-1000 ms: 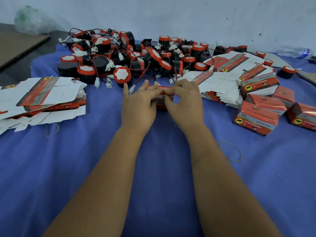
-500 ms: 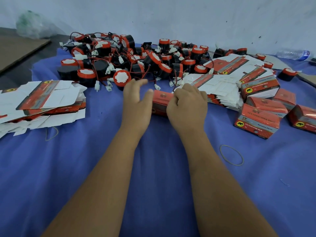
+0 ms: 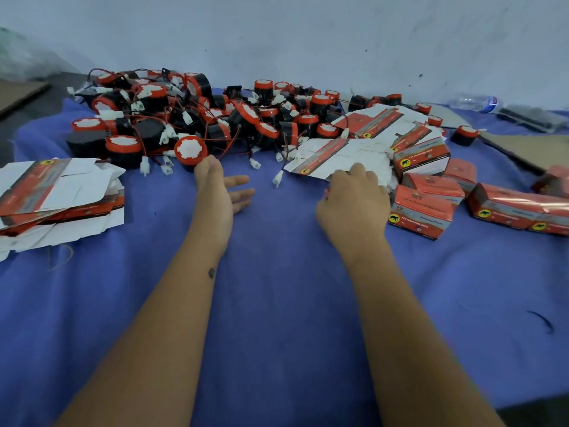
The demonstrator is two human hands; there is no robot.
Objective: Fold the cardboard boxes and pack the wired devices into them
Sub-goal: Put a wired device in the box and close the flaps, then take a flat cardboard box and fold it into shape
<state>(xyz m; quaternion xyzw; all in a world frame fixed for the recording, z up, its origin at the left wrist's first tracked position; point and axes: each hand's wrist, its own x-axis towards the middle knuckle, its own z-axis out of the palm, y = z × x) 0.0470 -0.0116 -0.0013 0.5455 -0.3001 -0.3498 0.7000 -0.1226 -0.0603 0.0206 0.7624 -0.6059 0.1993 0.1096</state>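
A heap of black-and-red wired devices (image 3: 234, 118) with white plugs lies at the back of the blue cloth (image 3: 277, 288). My left hand (image 3: 218, 189) hovers open, fingers spread, just in front of a red-faced device (image 3: 190, 149). My right hand (image 3: 354, 201) is curled over a red box (image 3: 327, 192), of which only a sliver shows at the hand's left edge. That hand sits beside the folded boxes (image 3: 421, 211) and against a stack of flat box blanks (image 3: 338, 155).
Another stack of flat blanks (image 3: 55, 192) lies at the left. More closed boxes (image 3: 508, 211) stand at the right. A water bottle (image 3: 474, 101) and a brown cardboard sheet (image 3: 529, 149) lie at the back right. A rubber band (image 3: 61, 257) is near the left stack.
Both hands held the red box together in the middle. My right hand has carried it right towards the folded boxes, and my left hand has let go and opened.
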